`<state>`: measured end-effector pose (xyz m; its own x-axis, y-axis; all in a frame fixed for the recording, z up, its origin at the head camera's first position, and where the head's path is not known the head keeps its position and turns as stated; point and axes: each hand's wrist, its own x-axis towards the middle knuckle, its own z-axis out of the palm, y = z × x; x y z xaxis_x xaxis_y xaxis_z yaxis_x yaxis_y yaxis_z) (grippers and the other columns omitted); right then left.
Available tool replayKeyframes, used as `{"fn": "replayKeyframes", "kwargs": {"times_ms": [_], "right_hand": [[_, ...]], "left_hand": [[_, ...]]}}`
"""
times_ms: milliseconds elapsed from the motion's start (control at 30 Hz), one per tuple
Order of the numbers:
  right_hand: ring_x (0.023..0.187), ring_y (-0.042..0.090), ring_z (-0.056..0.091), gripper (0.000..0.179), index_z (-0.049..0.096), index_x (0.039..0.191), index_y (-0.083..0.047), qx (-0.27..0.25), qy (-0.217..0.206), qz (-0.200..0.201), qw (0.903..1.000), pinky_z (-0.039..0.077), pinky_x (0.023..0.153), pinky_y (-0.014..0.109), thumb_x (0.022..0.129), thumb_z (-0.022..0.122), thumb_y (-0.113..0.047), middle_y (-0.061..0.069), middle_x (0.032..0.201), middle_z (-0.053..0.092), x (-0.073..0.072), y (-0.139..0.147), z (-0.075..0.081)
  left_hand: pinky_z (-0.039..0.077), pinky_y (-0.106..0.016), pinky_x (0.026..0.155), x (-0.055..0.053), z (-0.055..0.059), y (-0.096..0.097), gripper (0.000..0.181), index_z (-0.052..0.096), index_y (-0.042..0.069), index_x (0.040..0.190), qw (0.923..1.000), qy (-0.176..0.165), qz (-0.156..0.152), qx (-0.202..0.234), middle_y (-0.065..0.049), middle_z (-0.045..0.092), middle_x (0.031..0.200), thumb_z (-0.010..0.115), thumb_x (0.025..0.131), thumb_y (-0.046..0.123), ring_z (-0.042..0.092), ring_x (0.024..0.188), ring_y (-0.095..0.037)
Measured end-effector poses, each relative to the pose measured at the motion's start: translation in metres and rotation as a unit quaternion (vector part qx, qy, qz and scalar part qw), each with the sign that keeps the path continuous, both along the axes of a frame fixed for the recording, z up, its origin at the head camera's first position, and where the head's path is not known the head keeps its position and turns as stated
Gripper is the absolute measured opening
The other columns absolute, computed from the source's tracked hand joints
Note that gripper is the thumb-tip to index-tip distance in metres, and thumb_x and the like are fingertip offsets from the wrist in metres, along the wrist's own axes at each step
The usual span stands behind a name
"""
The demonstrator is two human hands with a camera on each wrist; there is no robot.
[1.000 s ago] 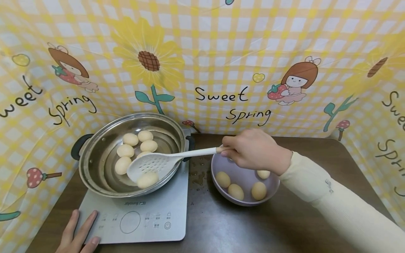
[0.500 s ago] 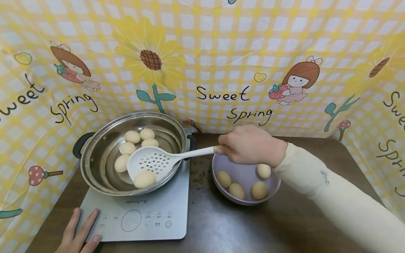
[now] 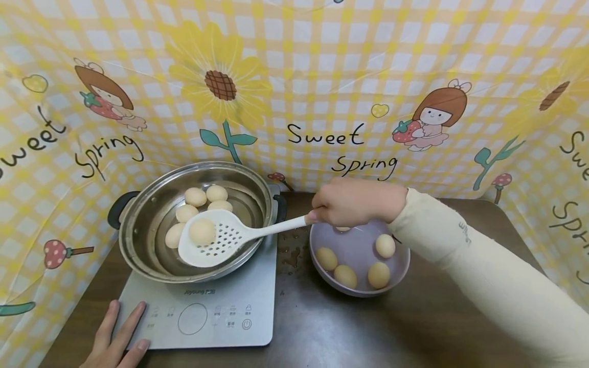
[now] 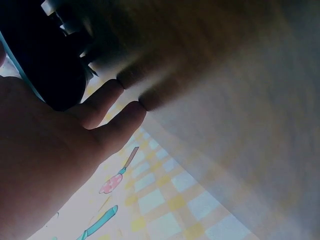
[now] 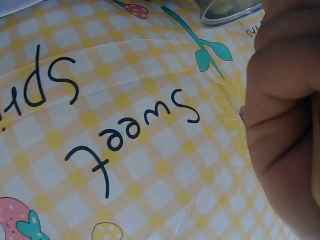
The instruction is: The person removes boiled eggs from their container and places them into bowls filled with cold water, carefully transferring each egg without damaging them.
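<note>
"Where's that pale oval egg (image 3: 202, 232)?"
"On the left of the white perforated skimmer (image 3: 252, 234), above the round steel pot (image 3: 146, 220)."
"The hands?"
"The right hand (image 3: 347, 201) is clamped round the skimmer's right end; the left hand (image 3: 115, 343) rests, fingers apart, at the flat pale cooktop's (image 3: 230, 335) near-left corner."
"Tricky?"
"Probably light, fragile, slick if wet. I'd grip that end, level, lest it roll."
</note>
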<state>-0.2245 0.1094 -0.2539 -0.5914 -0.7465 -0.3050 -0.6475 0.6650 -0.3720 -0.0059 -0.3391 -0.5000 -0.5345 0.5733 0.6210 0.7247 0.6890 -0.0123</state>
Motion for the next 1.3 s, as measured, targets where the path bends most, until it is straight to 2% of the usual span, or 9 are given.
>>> {"fn": "replayKeyframes", "kwargs": {"times_ms": [67, 200, 433, 633, 867, 1067, 1300], "right_hand": [[0.04, 0.012, 0.043, 0.033, 0.066, 0.078, -0.016, 0.009, -0.04, -0.014, 0.9991, 0.039, 0.042, 0.029, 0.105, 0.056, -0.032, -0.003, 0.053, 0.047, -0.001, -0.002, 0.003], [0.039, 0.013, 0.041, 0.03, 0.069, 0.085, -0.016, 0.027, -0.094, -0.043, 0.9943, 0.038, 0.04, 0.029, 0.105, 0.055, -0.034, 0.0, 0.053, 0.045, -0.003, -0.004, 0.008], [0.041, 0.012, 0.036, 0.031, 0.068, 0.089, -0.015, 0.042, -0.116, -0.049, 0.9912, 0.033, 0.04, 0.027, 0.107, 0.05, -0.033, 0.0, 0.054, 0.045, -0.008, -0.005, 0.007], [0.043, 0.011, 0.038, 0.032, 0.067, 0.087, -0.015, 0.039, -0.109, -0.036, 0.9926, 0.035, 0.042, 0.027, 0.108, 0.05, -0.032, -0.001, 0.056, 0.046, -0.011, -0.002, 0.005], [0.05, 0.011, 0.046, 0.035, 0.067, 0.077, -0.017, 0.016, -0.06, -0.011, 0.998, 0.04, 0.052, 0.029, 0.106, 0.053, -0.03, -0.003, 0.06, 0.051, -0.011, 0.011, 0.007], [0.058, 0.012, 0.048, 0.034, 0.063, 0.076, -0.016, 0.0, -0.037, -0.018, 0.9991, 0.042, 0.06, 0.033, 0.106, 0.054, -0.03, -0.003, 0.066, 0.052, -0.009, 0.028, 0.014], [0.066, 0.013, 0.05, 0.031, 0.064, 0.079, -0.017, -0.027, -0.025, -0.032, 0.9988, 0.043, 0.066, 0.035, 0.105, 0.055, -0.03, -0.003, 0.071, 0.053, -0.003, 0.054, 0.023]], "left_hand": [[0.011, -0.021, 0.112, 0.0, -0.001, 0.0, 0.067, 0.054, 0.002, 0.126, 1.0, -0.005, -0.007, 0.005, -0.05, 0.038, 0.138, 0.045, 0.1, 0.063, 0.018, 0.125, -0.079], [0.011, -0.026, 0.114, -0.002, -0.001, -0.001, 0.066, 0.055, 0.001, 0.124, 0.9999, -0.009, -0.011, 0.008, -0.051, 0.037, 0.138, 0.045, 0.101, 0.062, 0.017, 0.125, -0.08], [0.01, -0.027, 0.114, -0.002, 0.001, -0.001, 0.064, 0.056, 0.001, 0.124, 0.9998, -0.016, -0.008, 0.003, -0.05, 0.036, 0.139, 0.044, 0.101, 0.061, 0.016, 0.125, -0.08], [0.011, -0.026, 0.114, -0.001, -0.001, -0.001, 0.067, 0.051, 0.002, 0.128, 0.9999, -0.006, -0.013, 0.006, -0.051, 0.037, 0.138, 0.044, 0.1, 0.063, 0.017, 0.125, -0.08], [0.01, -0.028, 0.115, -0.001, 0.0, -0.001, 0.066, 0.053, 0.002, 0.126, 0.9999, -0.01, -0.007, 0.002, -0.05, 0.037, 0.138, 0.044, 0.101, 0.062, 0.017, 0.125, -0.079], [0.01, -0.027, 0.115, -0.003, 0.001, -0.001, 0.063, 0.055, 0.003, 0.125, 0.9999, -0.013, -0.005, 0.0, -0.05, 0.036, 0.139, 0.044, 0.101, 0.061, 0.017, 0.126, -0.079], [0.011, -0.019, 0.111, -0.001, 0.001, -0.001, 0.065, 0.054, 0.003, 0.125, 1.0, -0.006, -0.005, 0.0, -0.049, 0.038, 0.138, 0.044, 0.1, 0.063, 0.018, 0.125, -0.079]]}}
